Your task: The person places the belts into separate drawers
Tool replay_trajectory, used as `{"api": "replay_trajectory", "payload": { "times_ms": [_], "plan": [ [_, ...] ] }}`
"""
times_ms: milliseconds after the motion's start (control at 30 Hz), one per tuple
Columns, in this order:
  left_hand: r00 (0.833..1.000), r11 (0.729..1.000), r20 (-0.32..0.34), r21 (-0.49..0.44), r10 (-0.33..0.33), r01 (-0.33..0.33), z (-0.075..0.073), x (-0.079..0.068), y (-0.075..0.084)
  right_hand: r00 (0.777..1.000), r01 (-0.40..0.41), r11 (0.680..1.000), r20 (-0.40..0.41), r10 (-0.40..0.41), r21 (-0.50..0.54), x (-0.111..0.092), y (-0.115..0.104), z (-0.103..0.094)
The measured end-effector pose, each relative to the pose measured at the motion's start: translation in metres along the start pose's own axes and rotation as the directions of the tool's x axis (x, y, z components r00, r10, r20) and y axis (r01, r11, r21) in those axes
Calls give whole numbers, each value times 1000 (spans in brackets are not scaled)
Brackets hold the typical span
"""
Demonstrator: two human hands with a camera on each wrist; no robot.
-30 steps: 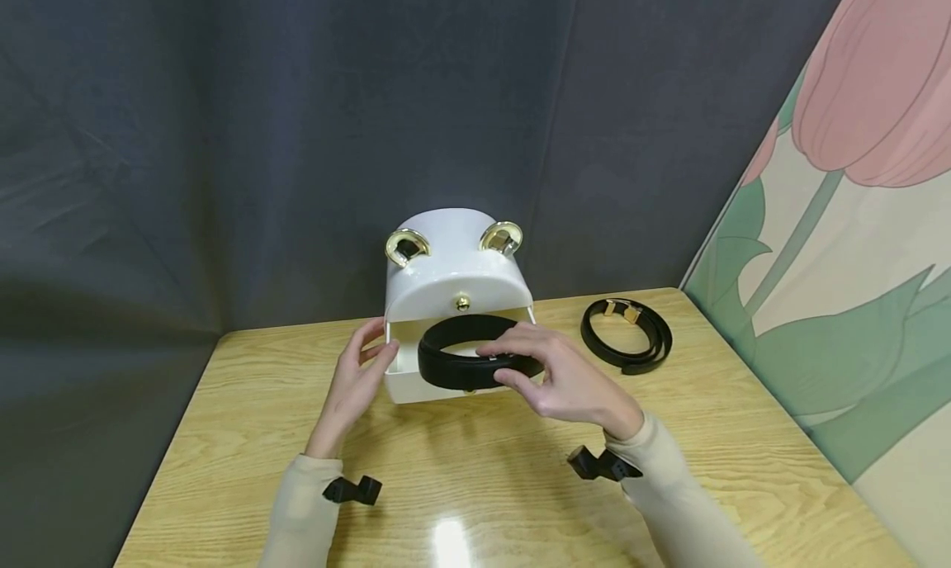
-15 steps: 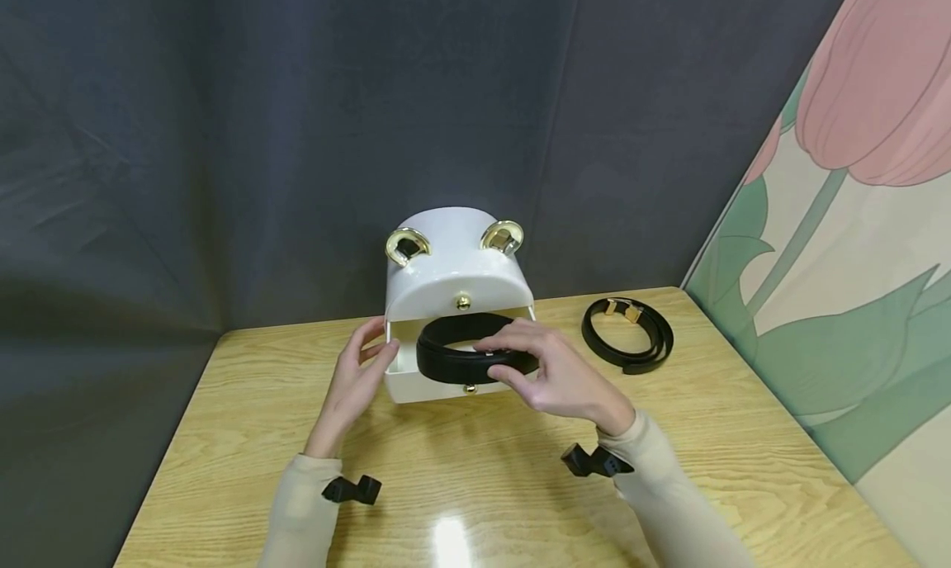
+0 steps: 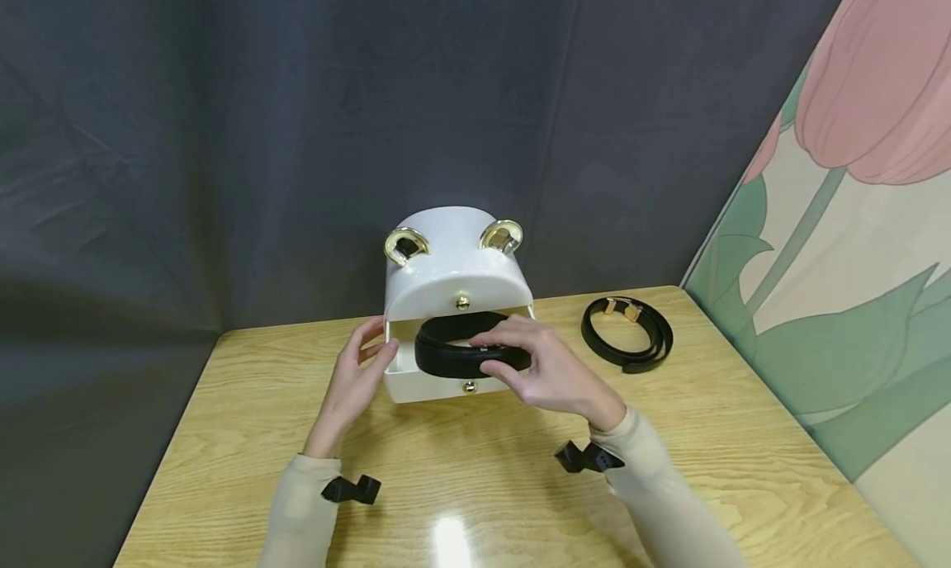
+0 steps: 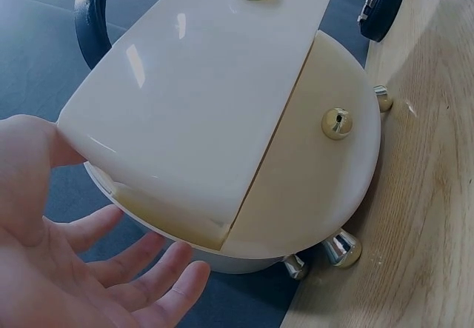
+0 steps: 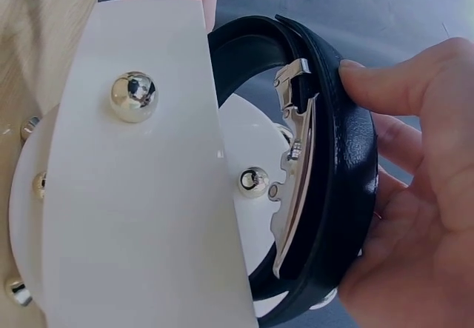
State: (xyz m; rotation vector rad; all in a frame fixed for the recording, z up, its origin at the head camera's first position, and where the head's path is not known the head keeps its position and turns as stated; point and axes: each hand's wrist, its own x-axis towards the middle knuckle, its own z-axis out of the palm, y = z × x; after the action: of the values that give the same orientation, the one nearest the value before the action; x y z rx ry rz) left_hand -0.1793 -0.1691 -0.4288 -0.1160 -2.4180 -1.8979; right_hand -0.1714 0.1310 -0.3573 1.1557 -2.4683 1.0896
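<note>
Our right hand (image 3: 546, 378) pinches a coiled black belt (image 3: 446, 360) between thumb and fingers, holding it over the pulled-out drawer (image 3: 427, 389). We see a smooth, leather-like strap with a soft sheen, wound into an upright-edged oval. Silver-coloured metal gleams on the inner side of the coil, where the notched buckle (image 5: 287, 221) sits. From the right wrist, part of the loop disappears behind the drawer's front panel; we cannot tell whether it touches the drawer floor.

Our left hand (image 3: 355, 386) is at the drawer's left side, fingers loosely spread, thumb at the front panel's corner; how firmly it presses, we cannot tell. The drawer belongs to a glossy white box (image 3: 456, 262) with a rounded top, two round gold-toned ears (image 3: 499, 239) and polished ball knobs (image 3: 462, 302). Shiny tapered feet (image 4: 342, 248) stand under it.

To the right, well apart from the box, lies a second coiled black belt (image 3: 659, 330) with gold-coloured fittings (image 3: 631, 314). Under everything we have a pale wood-grain table (image 3: 253, 386), with a dark grey curtain (image 3: 357, 114) behind and a wall painted with a pink tulip (image 3: 877, 97) on the right.
</note>
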Motion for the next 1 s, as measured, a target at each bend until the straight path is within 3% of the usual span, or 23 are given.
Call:
{"api": "replay_trajectory", "payload": {
  "times_ms": [1000],
  "plan": [
    [1000,1000,0,-24,-4,4,-1,0,1,1000,-12,1000,-10,12,-6,9,9,9]
  ]
}}
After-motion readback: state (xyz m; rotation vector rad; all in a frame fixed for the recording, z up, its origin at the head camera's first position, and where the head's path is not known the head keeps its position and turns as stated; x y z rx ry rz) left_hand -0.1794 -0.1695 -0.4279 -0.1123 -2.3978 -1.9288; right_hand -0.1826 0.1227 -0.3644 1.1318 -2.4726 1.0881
